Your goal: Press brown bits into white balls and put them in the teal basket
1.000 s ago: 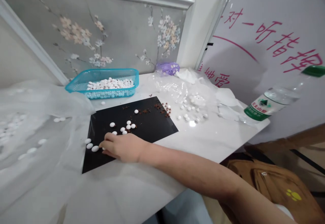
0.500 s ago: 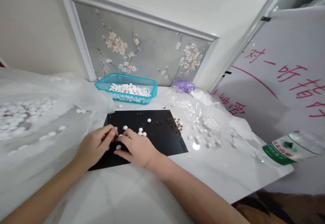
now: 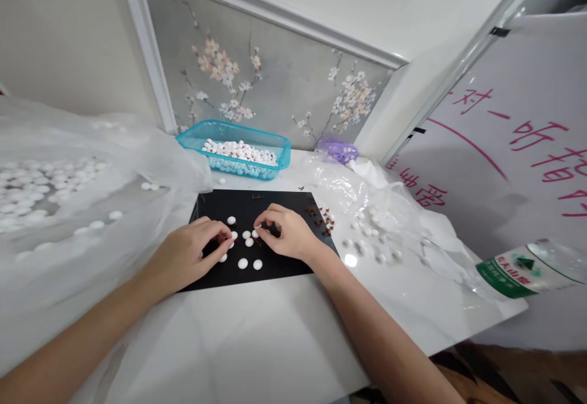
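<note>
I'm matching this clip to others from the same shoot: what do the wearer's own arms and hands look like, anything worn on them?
Both the left hand and right hand are bare: no gloves, and no rings visible. The forearms show no sleeves, watch or bracelet.

White beads point(image 3: 243, 263), smooth, rounded; one at my left hand point(image 3: 231, 237)'s fingertips, another at my right hand point(image 3: 257, 228)'s; others loose on black mat point(image 3: 211, 277); two sit side by side, apart, toward the near edge.
</note>
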The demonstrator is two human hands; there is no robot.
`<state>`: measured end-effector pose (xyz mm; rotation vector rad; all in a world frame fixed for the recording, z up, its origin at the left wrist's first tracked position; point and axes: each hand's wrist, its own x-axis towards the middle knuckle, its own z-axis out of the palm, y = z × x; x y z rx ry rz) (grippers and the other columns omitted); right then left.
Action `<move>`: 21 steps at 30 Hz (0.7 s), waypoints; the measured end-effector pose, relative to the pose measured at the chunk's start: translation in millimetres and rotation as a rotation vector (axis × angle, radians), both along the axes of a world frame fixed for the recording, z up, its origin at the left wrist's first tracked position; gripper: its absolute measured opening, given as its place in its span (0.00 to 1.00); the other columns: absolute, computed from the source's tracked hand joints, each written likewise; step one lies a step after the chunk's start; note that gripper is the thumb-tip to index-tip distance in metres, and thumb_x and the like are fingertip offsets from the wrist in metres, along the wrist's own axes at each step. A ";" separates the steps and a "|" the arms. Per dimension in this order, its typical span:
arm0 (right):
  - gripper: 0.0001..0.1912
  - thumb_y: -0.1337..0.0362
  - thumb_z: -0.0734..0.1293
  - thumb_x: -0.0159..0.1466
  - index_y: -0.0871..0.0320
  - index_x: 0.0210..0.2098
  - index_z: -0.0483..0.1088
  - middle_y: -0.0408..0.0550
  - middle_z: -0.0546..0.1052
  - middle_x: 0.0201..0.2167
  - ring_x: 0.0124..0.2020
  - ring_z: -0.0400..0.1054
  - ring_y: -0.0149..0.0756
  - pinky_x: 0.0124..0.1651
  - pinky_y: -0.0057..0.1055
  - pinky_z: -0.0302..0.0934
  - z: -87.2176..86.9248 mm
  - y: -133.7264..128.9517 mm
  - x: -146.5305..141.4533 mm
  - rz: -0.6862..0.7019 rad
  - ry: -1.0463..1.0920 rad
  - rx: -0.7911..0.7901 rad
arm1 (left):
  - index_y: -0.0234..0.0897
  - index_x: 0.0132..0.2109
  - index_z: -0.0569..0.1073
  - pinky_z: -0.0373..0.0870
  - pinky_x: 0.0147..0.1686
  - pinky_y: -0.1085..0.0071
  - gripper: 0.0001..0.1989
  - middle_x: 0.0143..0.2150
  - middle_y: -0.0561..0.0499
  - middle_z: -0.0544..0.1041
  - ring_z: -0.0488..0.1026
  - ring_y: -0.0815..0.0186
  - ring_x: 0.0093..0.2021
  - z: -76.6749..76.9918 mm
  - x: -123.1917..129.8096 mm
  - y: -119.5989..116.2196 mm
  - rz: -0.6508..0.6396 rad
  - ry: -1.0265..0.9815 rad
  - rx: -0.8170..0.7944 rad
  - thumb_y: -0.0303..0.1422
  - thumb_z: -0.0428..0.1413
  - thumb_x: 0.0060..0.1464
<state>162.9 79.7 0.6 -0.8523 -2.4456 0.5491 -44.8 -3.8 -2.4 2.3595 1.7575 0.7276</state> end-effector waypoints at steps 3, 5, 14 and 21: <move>0.06 0.65 0.62 0.61 0.56 0.35 0.72 0.42 0.69 0.34 0.30 0.63 0.25 0.32 0.23 0.56 0.2 -5.0 -3.7 0.017 -0.025 0.029 | 0.39 0.35 0.70 0.65 0.35 0.68 0.13 0.33 0.50 0.74 0.70 0.63 0.35 0.8 0.9 0.6 -0.015 0.004 0.020 0.41 0.47 0.57; 0.07 0.65 0.63 0.60 0.56 0.36 0.72 0.43 0.70 0.36 0.32 0.65 0.26 0.34 0.24 0.56 1.7 -7.0 -4.9 0.031 -0.062 0.045 | 0.39 0.36 0.70 0.65 0.37 0.67 0.12 0.34 0.49 0.74 0.70 0.62 0.37 1.1 1.0 1.1 -0.034 0.003 0.045 0.41 0.47 0.57; 0.10 0.60 0.63 0.62 0.58 0.38 0.71 0.41 0.66 0.29 0.27 0.60 0.24 0.31 0.22 0.55 1.7 -13.2 -17.2 0.001 0.215 -0.108 | 0.38 0.45 0.69 0.66 0.41 0.66 0.15 0.40 0.47 0.75 0.71 0.61 0.41 -0.9 1.6 2.5 -0.001 -0.059 0.179 0.42 0.49 0.56; 0.13 0.55 0.63 0.61 0.59 0.34 0.70 0.39 0.66 0.24 0.23 0.56 0.24 0.27 0.22 0.53 -6.6 -23.6 -31.1 0.048 0.379 -0.330 | 0.40 0.45 0.71 0.68 0.35 0.71 0.16 0.39 0.50 0.76 0.73 0.64 0.37 -4.5 5.7 -2.1 0.029 -0.147 0.154 0.44 0.50 0.56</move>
